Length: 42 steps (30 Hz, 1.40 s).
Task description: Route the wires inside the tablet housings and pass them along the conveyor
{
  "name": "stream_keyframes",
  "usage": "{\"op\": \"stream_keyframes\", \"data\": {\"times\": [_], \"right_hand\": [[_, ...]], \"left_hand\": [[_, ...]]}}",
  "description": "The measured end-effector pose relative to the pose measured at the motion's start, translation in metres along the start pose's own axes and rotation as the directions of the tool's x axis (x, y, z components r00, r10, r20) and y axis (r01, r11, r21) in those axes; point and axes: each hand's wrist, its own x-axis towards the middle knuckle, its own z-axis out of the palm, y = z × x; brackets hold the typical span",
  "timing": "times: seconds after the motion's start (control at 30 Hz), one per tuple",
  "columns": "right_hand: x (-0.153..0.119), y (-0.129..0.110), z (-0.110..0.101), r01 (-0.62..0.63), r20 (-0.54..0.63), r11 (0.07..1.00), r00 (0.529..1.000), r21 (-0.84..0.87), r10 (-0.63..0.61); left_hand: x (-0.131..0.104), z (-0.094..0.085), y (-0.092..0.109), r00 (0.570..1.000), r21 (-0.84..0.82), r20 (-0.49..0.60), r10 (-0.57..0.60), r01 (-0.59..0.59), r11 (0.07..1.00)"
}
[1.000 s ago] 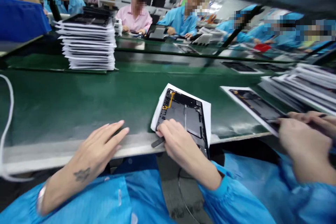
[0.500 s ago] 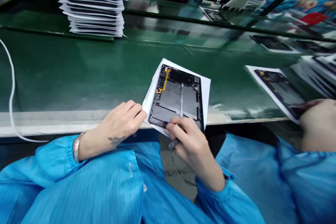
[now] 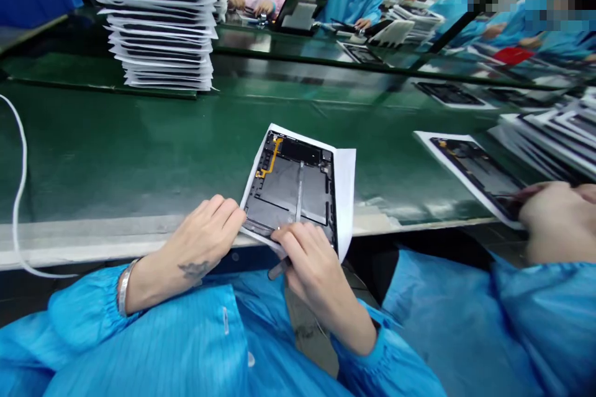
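An opened tablet housing (image 3: 288,189), black and grey inside with an orange flex cable (image 3: 271,161) and a silvery strip (image 3: 299,189) down its middle, lies on a white sheet (image 3: 346,198) at the bench edge. My left hand (image 3: 205,242) is closed, its fingertips on the sheet's left edge beside the housing. Over the housing's near edge, my right hand (image 3: 311,260) is closed with its fingers bunched. A short grey tool handle (image 3: 278,269) sticks out below its fingers; the tip is hidden.
A tall stack of white sheets (image 3: 162,43) stands at the back left. A white cable (image 3: 21,180) hangs at the left. To my right, a co-worker's hand (image 3: 554,217) touches another tablet housing (image 3: 479,167) beside a stack (image 3: 559,136). Other people sit across the green bench (image 3: 116,149).
The whole view has shifted, so the bench appears lower. The tablet housing has turned slightly relative to the sheet, more of which shows on the right. Both hands keep their places at it.
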Motion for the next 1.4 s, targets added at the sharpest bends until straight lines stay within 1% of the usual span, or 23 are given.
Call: {"op": "stream_keyframes", "data": {"times": [0.07,0.13,0.2,0.27,0.33,0.4,0.5,0.57,0.6,0.63,0.7,0.73,0.8,0.87,0.9,0.97,1.03,1.1,1.17,1.23,1.3,1.33,1.4], "right_hand": [[0.003,0.001,0.0,-0.004,-0.036,0.999,0.999,0.041,0.005],[0.013,-0.003,0.004,0.004,-0.076,0.996,0.997,0.088,0.003],[0.029,-0.013,0.011,0.057,-0.104,0.991,0.994,0.122,-0.045],[0.046,-0.026,0.019,0.142,-0.1,0.98,0.987,0.142,-0.128],[0.06,-0.039,0.026,0.216,-0.068,0.964,0.976,0.156,-0.208],[0.068,-0.047,0.032,0.266,-0.03,0.947,0.964,0.179,-0.265],[0.072,-0.048,0.037,0.279,0.016,0.93,0.957,0.24,-0.291],[0.071,-0.044,0.036,0.261,0.045,0.925,0.958,0.276,-0.283],[0.071,-0.042,0.035,0.253,0.056,0.922,0.958,0.292,-0.281],[0.071,-0.041,0.033,0.248,0.059,0.917,0.958,0.313,-0.279],[0.069,-0.041,0.028,0.219,0.024,0.898,0.969,0.382,-0.246],[0.068,-0.043,0.025,0.19,-0.01,0.88,0.978,0.436,-0.206],[0.066,-0.049,0.019,0.114,-0.093,0.819,0.993,0.563,-0.074],[0.065,-0.056,0.017,0.058,-0.165,0.752,0.984,0.657,0.069],[0.064,-0.06,0.017,0.043,-0.193,0.736,0.974,0.676,0.121],[0.065,-0.064,0.022,0.025,-0.247,0.744,0.95,0.668,0.19],[0.068,-0.065,0.028,0.01,-0.273,0.758,0.936,0.653,0.222],[0.071,-0.062,0.035,0.029,-0.29,0.742,0.93,0.67,0.226],[0.074,-0.06,0.038,0.065,-0.283,0.731,0.942,0.679,0.18],[0.077,-0.061,0.04,0.084,-0.253,0.781,0.963,0.619,0.096],[0.079,-0.066,0.04,0.074,-0.172,0.859,0.985,0.506,0.017],[0.079,-0.069,0.04,0.068,-0.133,0.889,0.991,0.453,-0.009],[0.081,-0.075,0.041,0.059,-0.083,0.918,0.996,0.391,-0.028]], "left_hand": [[-0.002,-0.004,-0.002,1.0,-0.05,-0.03,-0.006,0.005,0.999],[-0.01,-0.012,-0.006,0.995,-0.1,-0.088,-0.036,0.027,0.995],[-0.027,-0.022,-0.012,0.985,-0.12,-0.158,-0.067,0.049,0.992],[-0.049,-0.032,-0.017,0.975,-0.105,-0.195,-0.109,0.09,0.99],[-0.073,-0.038,-0.02,0.968,-0.081,-0.189,-0.167,0.155,0.985],[-0.092,-0.04,-0.021,0.963,-0.059,-0.155,-0.222,0.215,0.975],[-0.106,-0.038,-0.022,0.967,-0.028,-0.117,-0.227,0.225,0.974],[-0.106,-0.04,-0.025,0.974,-0.041,-0.072,-0.217,0.215,0.976],[-0.105,-0.042,-0.028,0.975,-0.077,-0.046,-0.219,0.215,0.974],[-0.103,-0.045,-0.031,0.974,-0.13,-0.033,-0.225,0.219,0.967],[-0.099,-0.053,-0.038,0.966,-0.245,-0.049,-0.254,0.235,0.941],[-0.097,-0.057,-0.041,0.96,-0.291,-0.064,-0.271,0.242,0.926],[-0.093,-0.063,-0.046,0.954,-0.338,-0.069,-0.29,0.252,0.907],[-0.09,-0.064,-0.049,0.96,-0.352,-0.008,-0.28,0.259,0.899],[-0.089,-0.063,-0.05,0.965,-0.354,0.029,-0.262,0.255,0.9],[-0.087,-0.059,-0.052,0.97,-0.353,0.096,-0.225,0.244,0.903],[-0.085,-0.055,-0.053,0.972,-0.358,0.141,-0.187,0.226,0.906],[-0.083,-0.052,-0.054,0.972,-0.367,0.171,-0.164,0.217,0.904],[-0.082,-0.051,-0.054,0.973,-0.369,0.168,-0.157,0.21,0.905],[-0.081,-0.052,-0.052,0.981,-0.362,0.12,-0.149,0.183,0.914],[-0.08,-0.053,-0.048,0.991,-0.339,0.042,-0.13,0.136,0.931],[-0.079,-0.054,-0.046,0.992,-0.324,0.016,-0.123,0.122,0.938],[-0.078,-0.055,-0.041,0.992,-0.298,-0.016,-0.124,0.114,0.948]]}}
